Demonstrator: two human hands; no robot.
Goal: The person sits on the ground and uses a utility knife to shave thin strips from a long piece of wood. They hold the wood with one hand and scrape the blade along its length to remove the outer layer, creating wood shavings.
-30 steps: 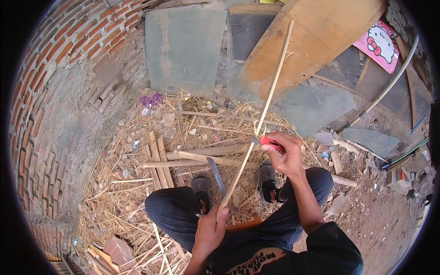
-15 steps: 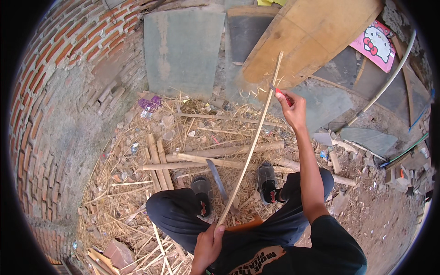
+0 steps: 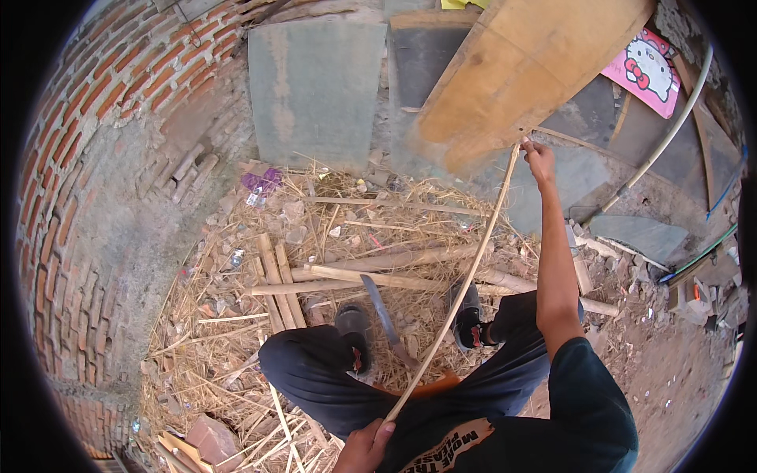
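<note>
A long, thin bamboo strip (image 3: 473,272) slants from my lap up to the far right. My left hand (image 3: 367,446) is closed around its near end, close to my body. At its far end is my right hand (image 3: 539,162), arm stretched out and fingers closed beside the tip. The small red-handled knife seen in that hand earlier is now almost wholly hidden by the fingers; only a dark speck shows by the tip. Between my shoes, a machete (image 3: 382,314) with a dark blade lies on the litter.
Bamboo poles (image 3: 394,258) and split pieces (image 3: 280,284) lie before my feet on straw and shavings. A brick wall (image 3: 87,229) rises on the left. Ahead lean a wooden board (image 3: 520,79) and a grey-green panel (image 3: 315,94). A pale pipe (image 3: 670,134) curves at right.
My right hand has slid outward along the strip to its far tip, and the knife's red handle has gone from sight. The strip has swung to the right; my left hand still holds its near end.
</note>
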